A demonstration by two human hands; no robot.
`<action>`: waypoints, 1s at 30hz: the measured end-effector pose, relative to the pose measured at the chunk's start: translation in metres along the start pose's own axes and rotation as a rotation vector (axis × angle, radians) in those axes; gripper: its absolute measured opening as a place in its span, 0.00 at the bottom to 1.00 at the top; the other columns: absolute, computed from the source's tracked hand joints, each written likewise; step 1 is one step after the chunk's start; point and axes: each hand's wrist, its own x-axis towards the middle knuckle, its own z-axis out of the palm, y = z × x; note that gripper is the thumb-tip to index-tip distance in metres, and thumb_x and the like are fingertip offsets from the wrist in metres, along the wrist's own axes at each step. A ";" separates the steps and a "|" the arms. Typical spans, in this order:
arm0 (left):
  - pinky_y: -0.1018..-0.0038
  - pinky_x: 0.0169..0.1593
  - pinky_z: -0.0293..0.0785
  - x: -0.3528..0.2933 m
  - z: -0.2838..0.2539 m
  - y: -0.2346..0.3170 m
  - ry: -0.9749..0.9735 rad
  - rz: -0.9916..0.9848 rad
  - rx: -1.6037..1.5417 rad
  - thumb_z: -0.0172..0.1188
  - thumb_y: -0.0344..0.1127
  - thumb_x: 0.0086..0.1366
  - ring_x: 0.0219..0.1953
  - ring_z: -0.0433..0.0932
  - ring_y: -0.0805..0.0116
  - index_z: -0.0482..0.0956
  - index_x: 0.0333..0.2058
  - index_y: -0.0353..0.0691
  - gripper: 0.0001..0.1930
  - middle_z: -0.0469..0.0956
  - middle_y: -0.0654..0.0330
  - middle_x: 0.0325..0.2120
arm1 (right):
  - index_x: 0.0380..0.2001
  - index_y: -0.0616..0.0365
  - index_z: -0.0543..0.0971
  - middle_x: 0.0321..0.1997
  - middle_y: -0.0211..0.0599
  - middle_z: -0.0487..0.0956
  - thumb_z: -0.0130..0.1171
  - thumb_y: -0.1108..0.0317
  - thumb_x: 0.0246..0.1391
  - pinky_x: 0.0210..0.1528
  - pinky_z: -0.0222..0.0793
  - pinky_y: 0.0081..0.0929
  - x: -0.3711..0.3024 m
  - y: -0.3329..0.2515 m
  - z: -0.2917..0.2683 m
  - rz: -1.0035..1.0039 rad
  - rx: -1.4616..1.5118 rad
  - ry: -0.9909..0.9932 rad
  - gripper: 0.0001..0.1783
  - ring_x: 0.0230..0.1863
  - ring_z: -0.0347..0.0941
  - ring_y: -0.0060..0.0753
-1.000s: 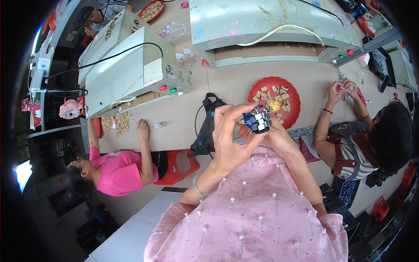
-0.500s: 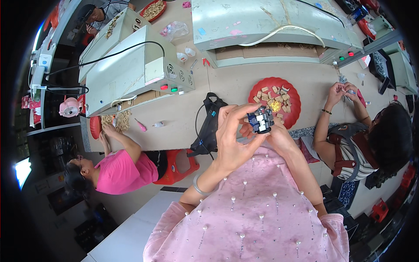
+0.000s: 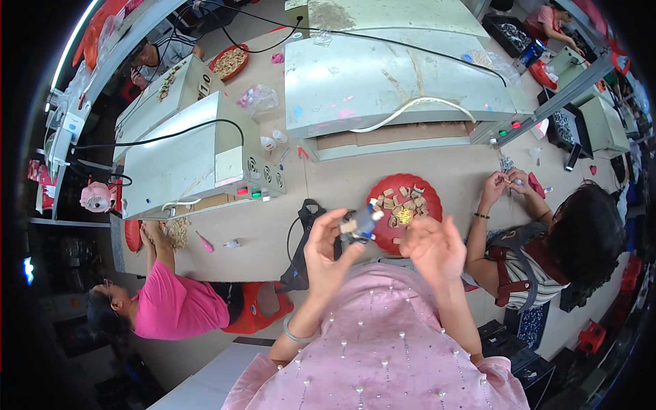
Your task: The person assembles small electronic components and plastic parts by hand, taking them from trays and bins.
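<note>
My left hand (image 3: 324, 249) pinches a small block-like toy (image 3: 360, 224) in black, tan, white and blue, held upright over the table edge. Motion blurs its finer parts. To the right, my right hand (image 3: 435, 253) is raised with its palm showing and fingers apart, holding nothing. Behind both hands lies a scalloped red plate (image 3: 377, 188) with several tan blocks (image 3: 412, 203) on it. A round yellow piece (image 3: 404, 216) sits among them, close to my right fingertips.
A black fabric bag (image 3: 305, 249) with a cable lies left of my left hand. Pale metal machines (image 3: 396, 85) stand across the table. A person in pink (image 3: 181, 301) works at the left, another in a striped top (image 3: 529, 263) at the right. A red stool (image 3: 263, 309) stands at the left.
The view has tilted upward. My right hand has come away from the toy and opened to the right. The toy, still in my left hand, has turned and now shows a tan part.
</note>
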 end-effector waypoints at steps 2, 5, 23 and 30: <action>0.68 0.56 0.67 0.004 -0.006 -0.005 -0.045 -0.170 -0.343 0.58 0.28 0.60 0.51 0.73 0.60 0.64 0.55 0.31 0.24 0.72 0.54 0.48 | 0.44 0.69 0.75 0.34 0.47 0.79 0.34 0.53 0.66 0.43 0.67 0.33 -0.003 -0.009 0.008 -0.032 -0.025 -0.118 0.29 0.38 0.74 0.40; 0.65 0.58 0.68 0.005 -0.010 -0.018 -0.100 -0.344 -0.648 0.53 0.34 0.65 0.54 0.71 0.57 0.62 0.56 0.30 0.23 0.69 0.49 0.52 | 0.43 0.69 0.76 0.33 0.45 0.78 0.39 0.56 0.65 0.42 0.66 0.30 0.002 -0.009 0.000 -0.075 -0.205 -0.179 0.24 0.36 0.73 0.35; 0.67 0.52 0.66 0.002 -0.009 -0.019 -0.259 -0.540 -0.858 0.47 0.45 0.67 0.47 0.71 0.59 0.66 0.54 0.32 0.24 0.72 0.48 0.48 | 0.56 0.64 0.68 0.57 0.36 0.68 0.62 0.74 0.50 0.55 0.63 0.25 0.015 0.023 0.009 -0.129 -0.906 0.096 0.28 0.54 0.64 0.26; 0.62 0.52 0.65 -0.001 -0.009 -0.023 -0.301 -0.562 -1.002 0.45 0.46 0.61 0.47 0.70 0.53 0.67 0.54 0.33 0.27 0.72 0.49 0.47 | 0.51 0.62 0.72 0.54 0.40 0.70 0.67 0.75 0.40 0.52 0.64 0.27 0.009 0.031 0.020 -0.245 -1.155 0.026 0.30 0.53 0.67 0.32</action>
